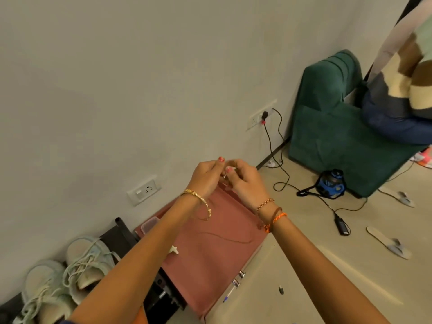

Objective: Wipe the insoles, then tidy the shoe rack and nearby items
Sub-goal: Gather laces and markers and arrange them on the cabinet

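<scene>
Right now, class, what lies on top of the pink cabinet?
On the pink cabinet lie a small white scrap, a thin dark cord and a clear lidded box. The forearms cover part of its top.

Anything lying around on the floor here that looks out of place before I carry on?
Yes. Two insoles lie apart on the floor to the right. A pen and a small dark item lie loose by the pink cabinet. A black cable trails across the floor to an adapter.
</scene>
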